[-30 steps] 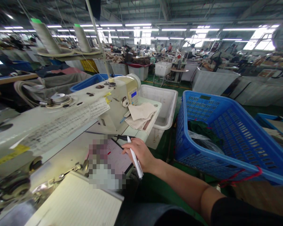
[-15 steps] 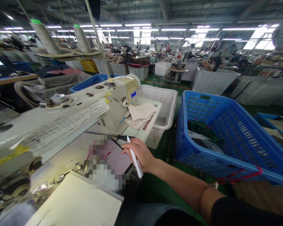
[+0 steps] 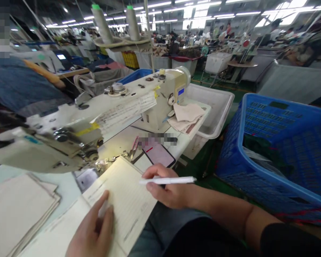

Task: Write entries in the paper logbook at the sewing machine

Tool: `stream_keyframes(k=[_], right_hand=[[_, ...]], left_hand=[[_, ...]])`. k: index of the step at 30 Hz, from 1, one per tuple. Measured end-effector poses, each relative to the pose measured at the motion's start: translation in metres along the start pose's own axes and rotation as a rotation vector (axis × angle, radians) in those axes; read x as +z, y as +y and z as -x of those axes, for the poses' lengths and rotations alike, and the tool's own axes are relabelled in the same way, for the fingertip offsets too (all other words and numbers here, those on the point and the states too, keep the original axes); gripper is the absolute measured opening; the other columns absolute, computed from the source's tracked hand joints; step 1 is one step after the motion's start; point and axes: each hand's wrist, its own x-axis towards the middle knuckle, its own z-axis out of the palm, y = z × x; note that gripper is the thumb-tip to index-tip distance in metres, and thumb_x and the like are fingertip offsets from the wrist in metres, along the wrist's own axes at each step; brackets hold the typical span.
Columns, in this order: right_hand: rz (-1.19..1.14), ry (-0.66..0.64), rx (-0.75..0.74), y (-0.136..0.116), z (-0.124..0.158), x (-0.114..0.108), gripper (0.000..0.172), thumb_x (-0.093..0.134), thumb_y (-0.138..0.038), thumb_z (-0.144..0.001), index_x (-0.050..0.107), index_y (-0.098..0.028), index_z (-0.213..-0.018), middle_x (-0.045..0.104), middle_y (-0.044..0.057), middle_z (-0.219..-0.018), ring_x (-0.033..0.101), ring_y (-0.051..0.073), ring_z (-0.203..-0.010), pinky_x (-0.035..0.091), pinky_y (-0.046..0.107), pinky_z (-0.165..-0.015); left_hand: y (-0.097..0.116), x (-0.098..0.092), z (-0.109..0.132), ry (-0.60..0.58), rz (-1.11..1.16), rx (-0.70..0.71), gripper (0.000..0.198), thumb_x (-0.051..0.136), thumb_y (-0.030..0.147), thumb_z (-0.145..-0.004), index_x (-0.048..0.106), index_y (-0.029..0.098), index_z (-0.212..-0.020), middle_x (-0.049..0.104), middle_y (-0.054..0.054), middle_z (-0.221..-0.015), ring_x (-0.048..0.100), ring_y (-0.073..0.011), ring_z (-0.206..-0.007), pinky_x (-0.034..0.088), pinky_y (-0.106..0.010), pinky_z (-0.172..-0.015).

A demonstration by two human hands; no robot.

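A white pen [image 3: 173,180] lies across the fingers of my right hand [image 3: 167,189], which is closed on it above the notebook's right edge. Below the sewing machine's head [image 3: 56,150], a lined notebook [image 3: 125,192] lies open with some handwriting on its pages. My left hand [image 3: 95,228] rests on the notebook near its fold, fingers bent. Between its thumb and finger shows a small whitish piece, too blurred to name. Just beyond my right hand is a phone [image 3: 160,154] with a lit screen. Pink-handled tweezers [image 3: 134,147] lie beside the phone.
Stacked pale fabric pieces [image 3: 21,210] lie at the left of the machine table; more cloth [image 3: 188,114] sits by the control panel. A white bin [image 3: 216,103] and a large blue basket [image 3: 246,142] stand to the right. Another person's arm [image 3: 42,73] is at the far left.
My right hand has come back from beside the phone to the notebook, the pen now lying nearly level. My left hand has come into view on the notebook. The view has turned left.
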Motion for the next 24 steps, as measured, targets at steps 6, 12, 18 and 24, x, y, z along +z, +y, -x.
stream_keyframes(k=[6, 12, 18, 24], right_hand=[[-0.173, -0.307, 0.253, -0.009, 0.0, 0.052, 0.016, 0.065, -0.027, -0.083, 0.052, -0.021, -0.091, 0.056, -0.007, -0.067, 0.05, 0.008, -0.056, 0.038, 0.017, -0.049], [0.154, -0.297, 0.227, -0.001, -0.006, 0.071, 0.021, 0.069, -0.034, -0.08, 0.052, -0.023, -0.081, 0.055, -0.007, -0.062, 0.054, 0.012, -0.057, 0.033, 0.02, -0.051], [0.217, -0.305, 0.195, 0.0, -0.003, 0.071, 0.018, 0.066, -0.036, -0.084, 0.053, -0.023, -0.083, 0.061, -0.006, -0.066, 0.063, 0.014, -0.062, 0.037, 0.02, -0.052], [0.339, -0.302, 0.141, -0.002, -0.002, 0.074, 0.018, 0.067, -0.037, -0.083, 0.054, -0.024, -0.086, 0.066, -0.006, -0.066, 0.067, 0.016, -0.059, 0.035, 0.022, -0.051]], left_hand=[[0.03, -0.011, 0.006, -0.006, 0.057, -0.069, 0.062, 0.046, 0.062, -0.08, 0.059, 0.024, -0.127, 0.053, 0.005, -0.053, 0.051, -0.0157, -0.049, 0.043, -0.03, -0.055], [0.026, -0.007, 0.01, 0.001, 0.089, -0.079, 0.056, 0.045, 0.058, -0.082, 0.058, 0.027, -0.127, 0.051, 0.007, -0.053, 0.051, -0.0147, -0.05, 0.042, -0.031, -0.06], [0.005, 0.003, 0.001, -0.001, 0.096, -0.074, 0.066, 0.048, 0.066, -0.072, 0.06, 0.029, -0.125, 0.054, 0.006, -0.053, 0.052, -0.0166, -0.049, 0.043, -0.032, -0.057], [0.011, -0.005, 0.001, -0.035, 0.082, -0.079, 0.07, 0.048, 0.064, -0.07, 0.061, 0.023, -0.125, 0.058, 0.004, -0.055, 0.054, -0.0171, -0.049, 0.046, -0.032, -0.056]])
